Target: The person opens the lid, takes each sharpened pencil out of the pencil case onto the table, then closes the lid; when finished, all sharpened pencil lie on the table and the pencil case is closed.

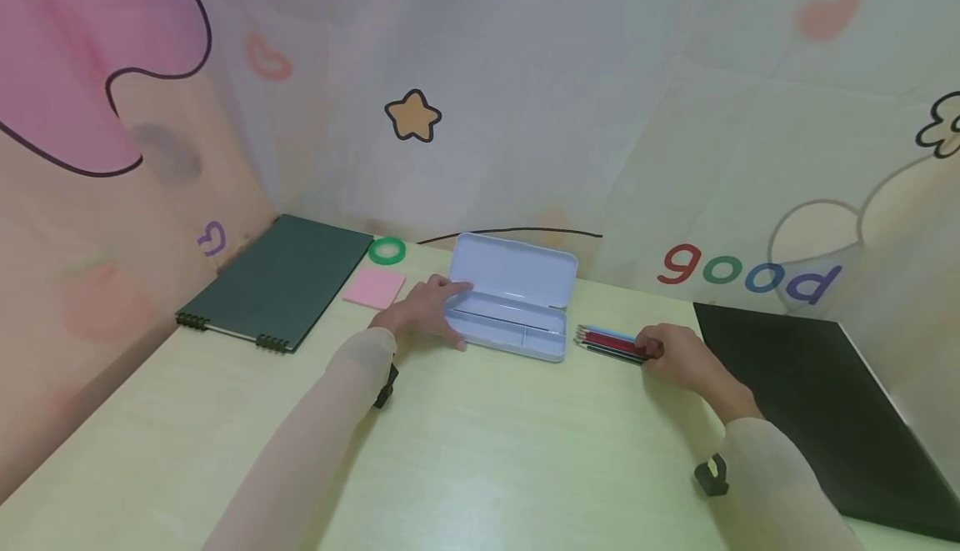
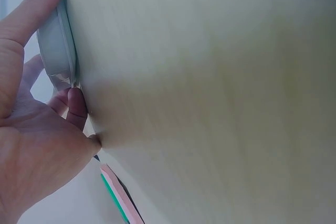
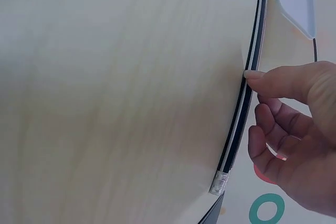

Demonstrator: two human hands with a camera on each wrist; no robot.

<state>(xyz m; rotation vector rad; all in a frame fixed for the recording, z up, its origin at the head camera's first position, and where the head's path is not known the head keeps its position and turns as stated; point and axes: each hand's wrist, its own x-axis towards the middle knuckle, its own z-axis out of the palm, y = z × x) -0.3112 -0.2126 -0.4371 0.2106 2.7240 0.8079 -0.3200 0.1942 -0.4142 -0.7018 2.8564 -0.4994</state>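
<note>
A pale blue pencil case lies unfolded on the table, its lid tipped back and its divided tray bare inside. My left hand grips the case's left end, with the thumb along the front edge and a finger reaching toward the lid. In the left wrist view, other fingers bend around the end of the case. To the right of the case, several pencils lie side by side, tips toward it. My right hand pinches them near their far ends; the right wrist view shows the thumb on a dark striped pencil.
A dark green spiral sketchbook lies at the left. Between it and the case are a pink sticky-note pad and a green tape roll. A large black board covers the right side. A printed cloth hangs behind the table.
</note>
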